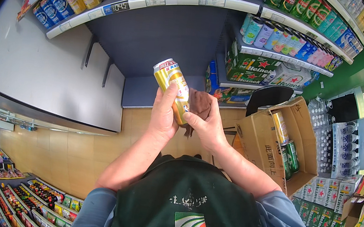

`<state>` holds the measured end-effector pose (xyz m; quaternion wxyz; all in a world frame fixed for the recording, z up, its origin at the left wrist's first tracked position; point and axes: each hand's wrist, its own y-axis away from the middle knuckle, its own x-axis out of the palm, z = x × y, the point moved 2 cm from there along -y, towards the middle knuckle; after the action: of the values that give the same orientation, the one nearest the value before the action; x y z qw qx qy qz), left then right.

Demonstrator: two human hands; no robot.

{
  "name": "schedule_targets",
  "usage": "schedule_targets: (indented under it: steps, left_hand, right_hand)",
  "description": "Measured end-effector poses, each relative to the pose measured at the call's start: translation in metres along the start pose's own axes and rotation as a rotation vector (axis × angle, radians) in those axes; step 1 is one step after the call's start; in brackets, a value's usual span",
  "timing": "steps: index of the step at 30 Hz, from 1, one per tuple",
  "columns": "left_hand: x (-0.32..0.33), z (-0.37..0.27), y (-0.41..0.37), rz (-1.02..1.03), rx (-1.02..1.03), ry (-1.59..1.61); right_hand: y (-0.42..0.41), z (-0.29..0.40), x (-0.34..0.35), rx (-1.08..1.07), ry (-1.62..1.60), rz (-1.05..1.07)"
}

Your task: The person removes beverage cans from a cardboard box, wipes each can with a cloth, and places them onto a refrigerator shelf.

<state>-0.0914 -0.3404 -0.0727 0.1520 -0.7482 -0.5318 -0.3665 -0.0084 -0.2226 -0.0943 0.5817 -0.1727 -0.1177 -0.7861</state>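
Note:
A tall gold drink can [175, 90] is tilted in front of my chest, its silver top pointing up and to the left. My left hand [165, 111] grips the can's left side, with the thumb across its printed front. Around the lower end, my right hand [206, 122] touches the can with its thumb and holds a brown cloth [199, 103] against its right side. To the right, an open cardboard box [261, 141] holds another gold can [281, 126] and green cans [291, 156].
A shelf edge with price tags [183, 1] curves ahead, bearing gold and blue cans at left. More shelves with cans and Heineken packs [250, 67] stand at right, beside a black chair back [268, 95]. Bottled water and beer cartons [321, 192] are stacked at far right.

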Motion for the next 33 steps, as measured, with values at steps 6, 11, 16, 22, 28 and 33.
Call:
schedule_targets:
  steps: [6, 11, 16, 22, 28, 33]
  left_hand:
    - [-0.001, -0.020, -0.009, 0.290, -0.120, -0.059]
    - [-0.002, -0.032, -0.024, 0.333, -0.134, 0.013]
    - [-0.019, -0.012, -0.017, 0.088, 0.064, -0.342]
    - [-0.044, -0.008, -0.014, 0.121, -0.176, -0.111]
    - [-0.062, -0.036, -0.030, 0.020, -0.187, 0.057]
    - [-0.064, -0.044, -0.040, -0.115, -0.195, 0.066]
  right_hand:
    - [-0.001, 0.003, -0.020, 0.298, -0.512, 0.279]
    - [0.002, -0.002, -0.007, 0.373, -0.542, 0.291]
    - [-0.029, -0.003, 0.008, -0.276, 0.514, 0.012]
    - [-0.074, 0.025, 0.054, -0.484, 0.913, 0.092]
    - [-0.028, 0.013, 0.064, -0.629, 0.959, 0.246]
    - [0.006, -0.008, 0.036, -0.398, 0.881, 0.159]
